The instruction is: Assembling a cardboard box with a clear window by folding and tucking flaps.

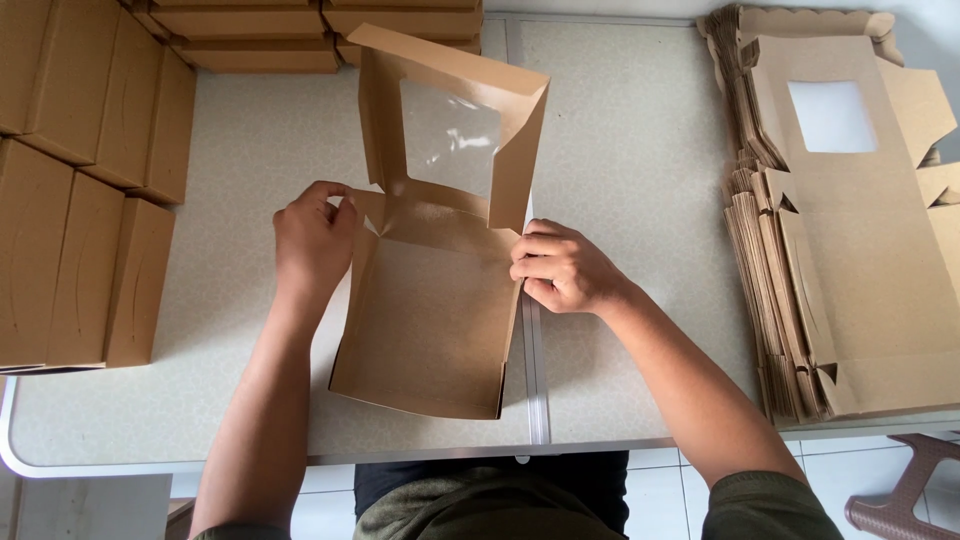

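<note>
A kraft cardboard box [430, 330] with a clear window in its lid [450, 135] is sitting half formed near the middle of the desk [620, 150], towards the near edge. Its tray is already standing with the side walls up, and the windowed lid is rising upright at the far end with its side flaps bent inward. The back corners are not yet tucked, and the lid is not closed.

The left hand [312, 240] is pinching a small corner flap at the box's far left corner between thumb and fingertips. The right hand [562, 268] is gripping the right wall near the far right corner, fingers curled over the edge and closed on the card.

Along the desk's left edge and far left corner, finished closed boxes [80, 180] are standing in rows, so a good share of the batch looks done. At the right edge a tall stack of flat blanks [850, 230] is waiting unfolded, which suggests plenty is left. A brown plastic stool [905, 490] is showing on the tiled floor past the near right corner.
</note>
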